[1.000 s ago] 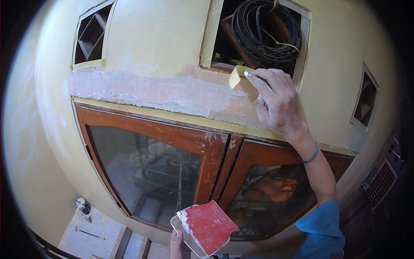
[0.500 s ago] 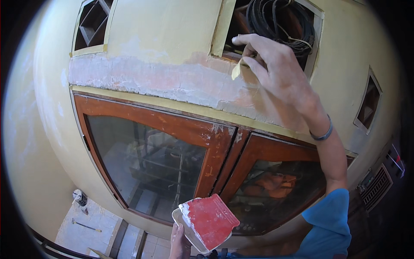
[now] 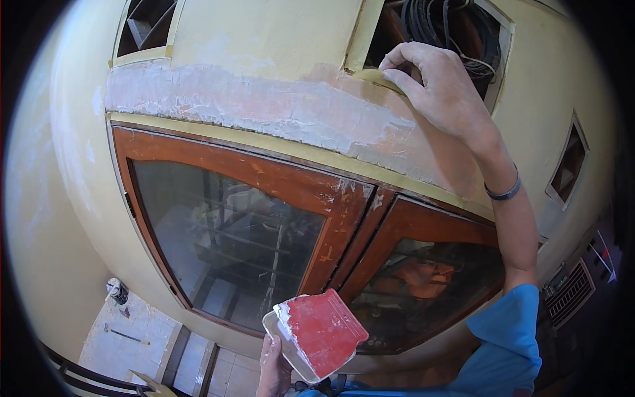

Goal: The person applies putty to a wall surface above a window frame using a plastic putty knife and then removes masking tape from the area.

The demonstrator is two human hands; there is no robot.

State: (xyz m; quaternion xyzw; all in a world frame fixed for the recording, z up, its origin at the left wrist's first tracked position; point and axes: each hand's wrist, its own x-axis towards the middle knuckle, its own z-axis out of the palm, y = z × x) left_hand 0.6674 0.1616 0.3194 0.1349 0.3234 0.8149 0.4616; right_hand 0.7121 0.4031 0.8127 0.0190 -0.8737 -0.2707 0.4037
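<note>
My right hand (image 3: 442, 92) is raised at the lower edge of a wall opening, thumb and fingertips pinched on a strip of pale yellow masking tape (image 3: 376, 77). The strip runs along the opening's bottom edge, and its far end is hidden behind my fingers. Low in the picture, my left hand (image 3: 273, 372) grips the side of a whitish rectangular tub (image 3: 270, 324). Across the tub lies a red plastic spreader (image 3: 325, 331), with white putty along its left edge. Just below the opening, the wall carries a patchy band of putty (image 3: 245, 102).
Coiled black cable (image 3: 426, 26) fills the opening behind my right hand. Below the putty band are wood-framed glass doors (image 3: 225, 238), with tape along their top. A can (image 3: 117, 291) and a long-handled tool (image 3: 127, 334) are at the lower left, near a dark railing (image 3: 86, 374).
My right hand has drawn closer to the opening's lower edge. The tape, which hung from my fingers, now lies along that edge. The left hand still holds the tub and spreader.
</note>
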